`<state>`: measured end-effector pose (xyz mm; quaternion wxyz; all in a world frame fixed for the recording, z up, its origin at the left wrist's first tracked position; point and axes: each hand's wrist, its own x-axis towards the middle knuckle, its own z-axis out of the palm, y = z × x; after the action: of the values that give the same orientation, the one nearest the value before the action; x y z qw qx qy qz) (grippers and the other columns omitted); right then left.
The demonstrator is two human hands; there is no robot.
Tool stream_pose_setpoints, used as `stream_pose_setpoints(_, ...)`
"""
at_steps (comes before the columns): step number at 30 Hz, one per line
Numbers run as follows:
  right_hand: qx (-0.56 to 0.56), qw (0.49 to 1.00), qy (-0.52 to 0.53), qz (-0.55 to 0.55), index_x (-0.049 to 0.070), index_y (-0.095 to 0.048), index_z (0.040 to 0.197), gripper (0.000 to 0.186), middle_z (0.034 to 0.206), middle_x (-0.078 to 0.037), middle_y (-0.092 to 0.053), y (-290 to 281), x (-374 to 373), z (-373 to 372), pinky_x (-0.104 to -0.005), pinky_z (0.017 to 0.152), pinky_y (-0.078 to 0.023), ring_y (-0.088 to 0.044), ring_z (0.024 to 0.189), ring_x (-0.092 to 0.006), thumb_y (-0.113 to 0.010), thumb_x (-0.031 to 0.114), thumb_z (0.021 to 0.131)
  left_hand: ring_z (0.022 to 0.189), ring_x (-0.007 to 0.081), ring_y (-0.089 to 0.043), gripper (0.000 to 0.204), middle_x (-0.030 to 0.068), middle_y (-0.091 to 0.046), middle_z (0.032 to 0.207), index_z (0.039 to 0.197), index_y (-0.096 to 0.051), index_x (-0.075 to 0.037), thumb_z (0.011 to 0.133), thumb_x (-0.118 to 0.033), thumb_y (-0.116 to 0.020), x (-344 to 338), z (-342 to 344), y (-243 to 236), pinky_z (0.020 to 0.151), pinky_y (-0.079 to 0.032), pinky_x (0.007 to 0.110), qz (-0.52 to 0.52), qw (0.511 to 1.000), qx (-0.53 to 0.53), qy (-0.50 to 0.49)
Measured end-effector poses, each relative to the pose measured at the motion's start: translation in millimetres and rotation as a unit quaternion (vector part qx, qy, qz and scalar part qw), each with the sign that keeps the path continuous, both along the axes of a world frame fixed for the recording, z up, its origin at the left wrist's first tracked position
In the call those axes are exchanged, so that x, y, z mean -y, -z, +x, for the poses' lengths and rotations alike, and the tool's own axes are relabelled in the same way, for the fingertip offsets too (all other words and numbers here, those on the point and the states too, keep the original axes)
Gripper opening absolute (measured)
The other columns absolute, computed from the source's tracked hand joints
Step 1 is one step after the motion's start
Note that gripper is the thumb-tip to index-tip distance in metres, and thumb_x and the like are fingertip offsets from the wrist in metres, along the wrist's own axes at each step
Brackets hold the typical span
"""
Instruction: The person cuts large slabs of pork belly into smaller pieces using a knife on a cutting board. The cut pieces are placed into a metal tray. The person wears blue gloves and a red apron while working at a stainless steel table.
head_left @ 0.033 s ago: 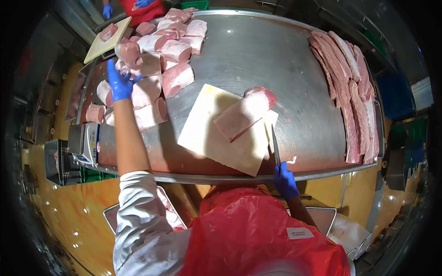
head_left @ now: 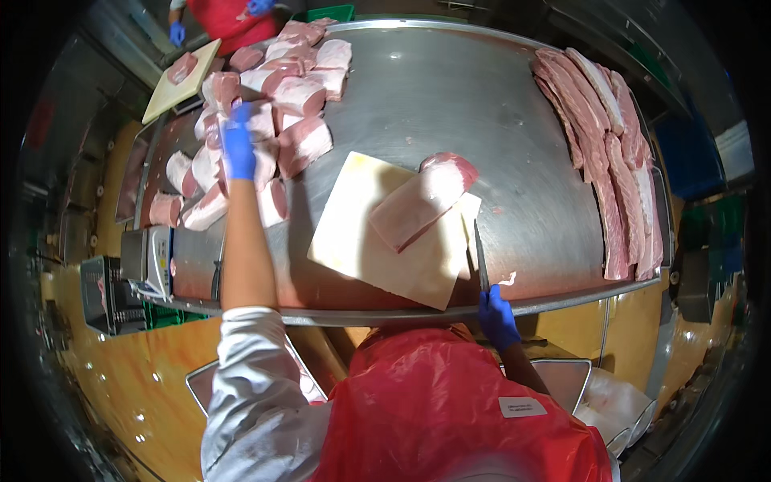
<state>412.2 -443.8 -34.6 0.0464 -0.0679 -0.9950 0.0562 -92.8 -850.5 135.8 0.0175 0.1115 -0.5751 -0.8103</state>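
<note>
Stainless-steel table (head_left: 434,88), broad, smooth, metal-rimmed, set above a glossy yellow floor (head_left: 116,377). Right hand (head_left: 499,317), blue-gloved, closed around the handle of a slim knife (head_left: 481,261); the blade is pointed away from the hand. Ahead of that hand and to its left, a flat cream cutting board (head_left: 345,217) is laid askew; on it is placed a thick meat block (head_left: 418,209), pale on its broad face, pink at its far end. Just beyond the same hand, a curled white scrap (head_left: 507,279) is seen. Farther ahead and to its right, long, fleshy meat strips (head_left: 594,136) are stacked side by side. Left hand (head_left: 238,145), blue-gloved, is extended over chunky cut meat pieces (head_left: 299,96); whether anything is gripped cannot be told. Nearer the body and left of it, a boxy scale (head_left: 160,261) is stationed.
</note>
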Motion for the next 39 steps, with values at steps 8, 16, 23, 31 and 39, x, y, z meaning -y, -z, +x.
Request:
stream_pose_setpoints(8,-0.005,0.980,0.119,-0.159,0.003,-0.050,0.108,0.018,0.061,-0.023,-0.058,-1.0,-10.5,9.1,-0.0520,0.047,-0.045,-0.061,0.055,-0.0428,-0.057,0.018,0.101,0.133,0.0399,-0.052,0.141,0.0284,-0.051,0.143,0.157,-0.011,0.009,0.061,-0.059,-0.089,-319.5,164.2,141.5,0.109,-0.043,0.050,-0.668,0.643,-0.075,0.368)
stream_pose_setpoints(16,0.065,0.931,0.227,-0.278,0.001,-0.046,0.112,0.025,0.077,-0.034,-0.064,-46.5,-22.8,-3.9,-0.0626,0.060,-0.046,-0.061,0.074,-0.0562,-0.051,0.024,0.104,0.116,0.0426,-0.062,0.117,0.0233,-0.062,0.129,0.157,-0.026,-0.006,0.062,-0.040,-0.085,-283.1,161.4,137.0,0.100,-0.050,0.047,-0.560,0.601,-0.236,0.519)
stream_pose_setpoints(23,0.067,0.994,0.049,-0.069,0.007,-0.048,0.101,0.012,0.069,-0.024,-0.062,-3.9,-9.3,11.5,-0.0493,0.052,-0.051,-0.066,0.064,-0.0420,-0.053,0.018,0.103,0.129,0.0427,-0.051,0.127,0.0237,-0.052,0.140,0.162,-0.017,-0.011,0.062,-0.049,-0.085,-213.2,259.0,136.7,0.102,-0.041,0.063,-0.684,0.626,-0.224,0.301)
stream_pose_setpoints(31,0.050,0.995,-0.004,-0.083,0.006,-0.050,0.105,0.014,0.079,-0.013,-0.062,-0.6,72.6,-39.9,-0.0358,0.048,-0.051,-0.065,0.061,-0.0260,-0.056,0.017,0.100,0.128,0.0415,-0.052,0.131,0.0259,-0.052,0.139,0.160,-0.023,-0.007,0.056,-0.045,-0.094,-89.8,244.7,128.2,0.108,-0.042,0.050,-0.643,0.627,-0.148,0.414)
stream_pose_setpoints(39,0.087,0.975,0.031,-0.200,0.000,-0.045,0.118,0.020,0.088,-0.026,-0.068,-7.9,125.6,-106.4,-0.0524,0.066,-0.056,-0.068,0.080,-0.0452,-0.041,0.015,0.105,0.133,0.0407,-0.049,0.104,0.0274,-0.050,0.143,0.151,-0.039,0.001,0.070,-0.038,-0.091,-16.3,241.0,154.4,0.112,-0.041,0.044,-0.476,0.777,-0.120,0.394)
